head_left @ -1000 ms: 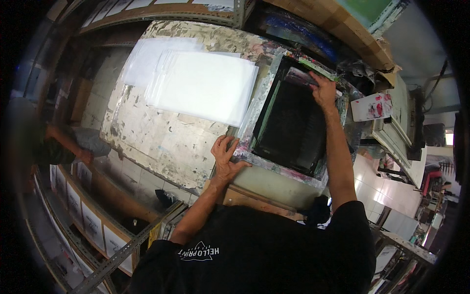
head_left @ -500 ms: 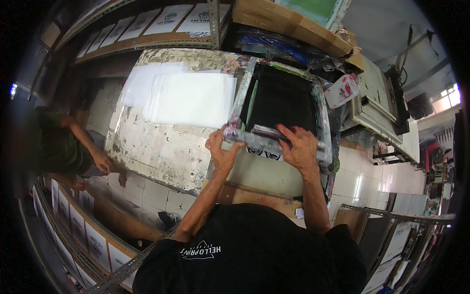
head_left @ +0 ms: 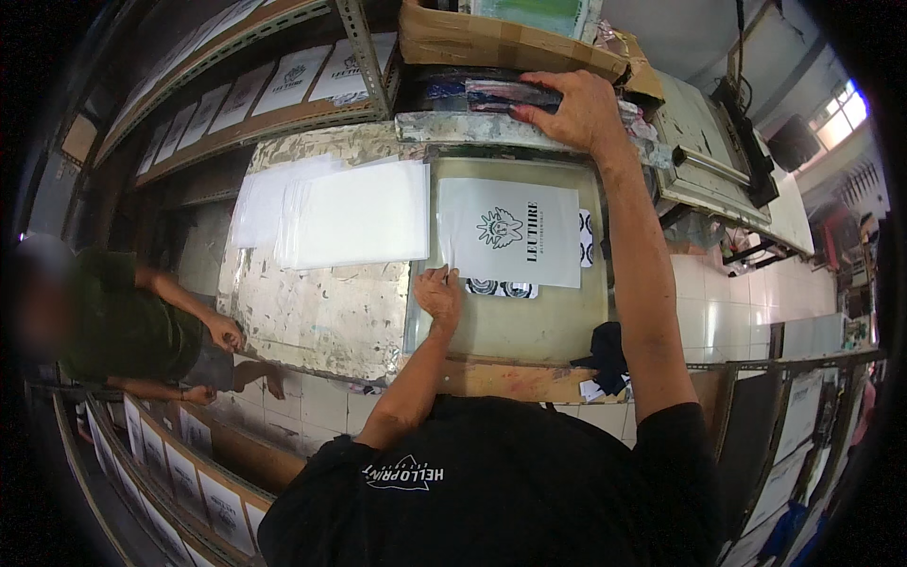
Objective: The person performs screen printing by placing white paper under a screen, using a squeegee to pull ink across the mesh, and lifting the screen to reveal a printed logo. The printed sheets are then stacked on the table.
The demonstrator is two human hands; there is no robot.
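A white sheet with a black printed emblem (head_left: 557, 265) lies on the pale printing board (head_left: 510, 331), over cards with round black designs (head_left: 586, 248). At its near left corner, the fingers of my left hand (head_left: 439, 298) are closed, pinching the sheet's edge. My right hand (head_left: 584, 113) reaches to the far side and grips a squeegee (head_left: 510, 94) against the raised screen frame (head_left: 539, 130). The frame's near edge faces me, and its mesh is hidden. Left of the board sits a stack of blank white sheets (head_left: 364, 222).
Racks of printed sheets (head_left: 288, 80) stand at the far left and lower left (head_left: 179, 472). Another person (head_left: 137, 312) is at the left. A cardboard box (head_left: 510, 42) sits behind the frame. A dark cloth (head_left: 605, 357) hangs at the board's near right corner.
The screen frame has swung up and away from me, uncovering the printed sheet. My right hand has moved far with the squeegee. My left hand has left the frame and taken the sheet's corner.
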